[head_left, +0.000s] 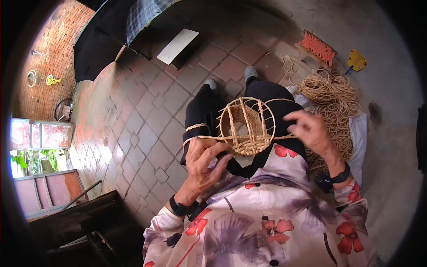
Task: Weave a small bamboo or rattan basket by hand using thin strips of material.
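A small round basket (240, 127) of tan twisted cord rests between my thighs. Its round opening faces up, with cords crossing over it and thin spokes around the rim. My left hand (203, 163) is at the basket's near left edge, fingers curled and pressed on a strand of cord (195, 137) that runs out to the left; the fingertips are partly hidden. To the right of the basket, my right hand (311, 132) is raised with fingers bent and apart. No cord shows between them. Another strand passes just below those fingers.
A large heap of tan cord (329, 107) lies on a white sack (358, 133) at my right. Beyond it are an orange-woven stool (318, 48) and a yellow plastic scoop (356, 60). A white-topped low bench (178, 46) and a dark umbrella (100, 49) stand ahead on the tiles.
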Tool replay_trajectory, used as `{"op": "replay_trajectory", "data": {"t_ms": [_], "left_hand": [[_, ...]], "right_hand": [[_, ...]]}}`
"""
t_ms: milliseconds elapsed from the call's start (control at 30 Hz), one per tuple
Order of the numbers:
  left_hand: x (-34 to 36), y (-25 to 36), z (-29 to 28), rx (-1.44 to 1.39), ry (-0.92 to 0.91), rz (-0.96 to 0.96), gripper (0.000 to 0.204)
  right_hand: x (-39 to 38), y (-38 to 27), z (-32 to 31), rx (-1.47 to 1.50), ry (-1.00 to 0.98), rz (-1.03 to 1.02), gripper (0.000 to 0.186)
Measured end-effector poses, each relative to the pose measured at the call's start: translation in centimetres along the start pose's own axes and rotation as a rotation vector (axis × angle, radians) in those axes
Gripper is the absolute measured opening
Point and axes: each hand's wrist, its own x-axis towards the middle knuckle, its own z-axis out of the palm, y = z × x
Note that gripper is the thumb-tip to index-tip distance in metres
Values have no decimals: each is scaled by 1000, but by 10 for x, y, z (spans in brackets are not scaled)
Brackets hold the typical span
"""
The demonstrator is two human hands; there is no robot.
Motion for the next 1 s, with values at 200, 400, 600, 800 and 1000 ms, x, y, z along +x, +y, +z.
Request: {"op": "replay_trajectory", "data": {"t_ms": [200,400,600,800,1000], "left_hand": [[10,6,6,-48,-93,-32,22],[15,8,7,-127,-136,-87,18],[12,9,3,-132,-155,-136,16],[13,9,6,-155,-164,-140,16],[10,15,6,-213,-138,-199,17]], "right_hand": [[-2,3,12,142,-265,-8,18],[-12,16,28,353,-322,-53,18],[-25,42,19,-61,47,-306,14],[-100,222,-72,-723,229,531,15],[-19,54,-24,-387,301,-276,14]]}}
